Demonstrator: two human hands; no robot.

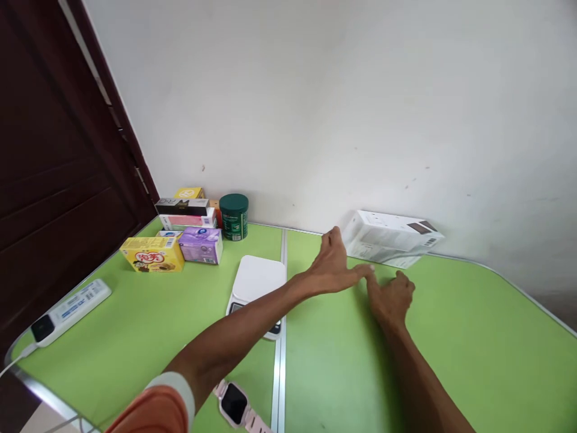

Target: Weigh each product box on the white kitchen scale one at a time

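Note:
A white box point(392, 237) with dark brown squares and a barcode on one end sits at the back edge of the table, tilted against the wall. Its left end looks blurred. Just beside that end is my left hand point(333, 267), thumb stretched out to the right and fingers apart, holding nothing. My right hand point(391, 297) is in front of the box, a little above the green tabletop, with thumb and fingers spread and nothing between them. The tips of both hands come close together; whether they touch I cannot tell.
Under my left forearm lies a white kitchen scale point(259, 276). Near the front is a pink smartwatch point(234, 403). Back left stand a green jar point(234, 218), a purple pack point(201, 245), a yellow box point(153, 254) and stacked boxes point(184, 207). A white power strip point(74, 310) lies far left.

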